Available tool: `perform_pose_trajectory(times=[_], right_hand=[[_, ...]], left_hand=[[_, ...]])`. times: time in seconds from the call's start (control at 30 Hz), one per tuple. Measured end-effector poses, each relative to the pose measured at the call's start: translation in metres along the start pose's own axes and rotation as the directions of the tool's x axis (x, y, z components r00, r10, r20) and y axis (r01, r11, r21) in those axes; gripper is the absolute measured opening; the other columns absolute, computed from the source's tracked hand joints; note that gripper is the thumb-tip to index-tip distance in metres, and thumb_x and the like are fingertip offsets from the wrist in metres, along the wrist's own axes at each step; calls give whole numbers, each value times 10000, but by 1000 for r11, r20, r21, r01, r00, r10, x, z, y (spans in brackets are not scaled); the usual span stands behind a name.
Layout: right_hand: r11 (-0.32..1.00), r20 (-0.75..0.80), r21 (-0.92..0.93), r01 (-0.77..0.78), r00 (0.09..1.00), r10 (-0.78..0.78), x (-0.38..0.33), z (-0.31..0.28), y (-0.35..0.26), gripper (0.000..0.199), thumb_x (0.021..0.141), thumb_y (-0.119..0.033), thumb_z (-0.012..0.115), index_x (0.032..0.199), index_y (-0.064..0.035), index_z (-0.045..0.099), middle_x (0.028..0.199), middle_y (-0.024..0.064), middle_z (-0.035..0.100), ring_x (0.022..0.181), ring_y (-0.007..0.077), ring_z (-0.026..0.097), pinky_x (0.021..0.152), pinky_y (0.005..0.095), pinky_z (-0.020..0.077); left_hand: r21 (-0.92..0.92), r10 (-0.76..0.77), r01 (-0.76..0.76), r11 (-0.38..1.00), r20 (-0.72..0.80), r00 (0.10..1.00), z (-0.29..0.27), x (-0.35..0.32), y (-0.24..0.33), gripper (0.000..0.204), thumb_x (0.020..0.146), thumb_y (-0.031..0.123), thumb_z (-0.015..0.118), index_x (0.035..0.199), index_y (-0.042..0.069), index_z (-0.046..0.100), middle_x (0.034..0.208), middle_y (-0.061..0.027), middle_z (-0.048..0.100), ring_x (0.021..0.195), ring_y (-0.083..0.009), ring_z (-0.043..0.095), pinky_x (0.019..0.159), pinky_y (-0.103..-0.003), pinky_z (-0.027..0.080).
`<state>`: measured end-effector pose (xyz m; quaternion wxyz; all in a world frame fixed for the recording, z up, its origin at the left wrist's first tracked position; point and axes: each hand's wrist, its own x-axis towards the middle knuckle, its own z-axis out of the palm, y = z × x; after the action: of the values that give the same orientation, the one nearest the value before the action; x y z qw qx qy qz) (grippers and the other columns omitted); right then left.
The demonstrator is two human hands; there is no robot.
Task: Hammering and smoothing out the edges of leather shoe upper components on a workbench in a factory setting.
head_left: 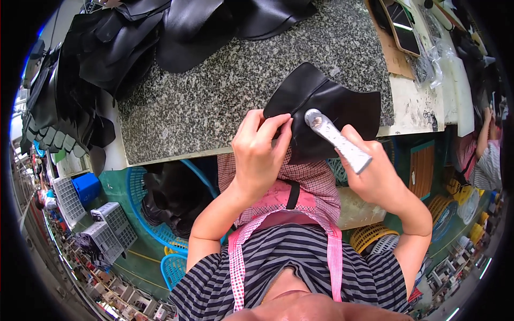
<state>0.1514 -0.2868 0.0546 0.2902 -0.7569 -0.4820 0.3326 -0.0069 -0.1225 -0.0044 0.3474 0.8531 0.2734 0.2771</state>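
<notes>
Your left hand (254, 152) sets its bent fingers on the black leather-like piece (342, 101), thumb and index tips close together, though I cannot tell whether they pinch it. Your right hand (372, 174) wraps its fingers around the silver hammer (345, 144), whose head is just right of your left fingertips. Ahead of all these fingers, to the left, black pieces (187, 32) heap on the speckled desk (214, 107).

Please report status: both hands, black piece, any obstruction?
Left hand touching black piece; right hand gripping silver tool. Piece overhanging near edge of speckled slab. Black pile farther back, apart.
</notes>
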Motion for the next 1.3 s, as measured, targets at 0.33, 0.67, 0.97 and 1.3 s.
perform_pose_trajectory(times=[0.33,0.67,0.97,1.3], right_hand=[[990,-109,43,135,986,-129,-4,6,18,325,1021,-93,594,1280,92,528,590,173,447,469,283,425,514,378,396],[997,-67,53,56,996,-53,-2,-1,13,251,1031,-102,581,1214,64,538,626,193,472,501,321,464,530,388,395],[1000,86,6,5,996,-6,10,-15,7,197,916,-50,574,1054,8,447,721,291,587,748,507,618,635,554,480],[994,71,-65,89,994,-84,29,-6,-11,139,962,-54,541,1075,12,494,693,248,598,707,477,644,603,523,493]], left_hand=[[-92,294,-279,956,267,918,-27,45,-36,231,717,95,881,928,77,790,854,-77,617,811,-253,604,685,-364,509],[-174,346,-299,938,450,823,-38,76,-42,278,687,110,921,933,76,796,897,-53,631,797,-208,627,672,-309,513],[-146,345,-318,937,535,771,-42,83,-38,282,700,131,911,936,68,772,929,-67,635,898,-247,638,777,-354,537],[-144,299,-265,953,570,765,-42,80,-34,313,715,129,887,964,37,721,931,-92,641,954,-293,611,852,-398,525]])
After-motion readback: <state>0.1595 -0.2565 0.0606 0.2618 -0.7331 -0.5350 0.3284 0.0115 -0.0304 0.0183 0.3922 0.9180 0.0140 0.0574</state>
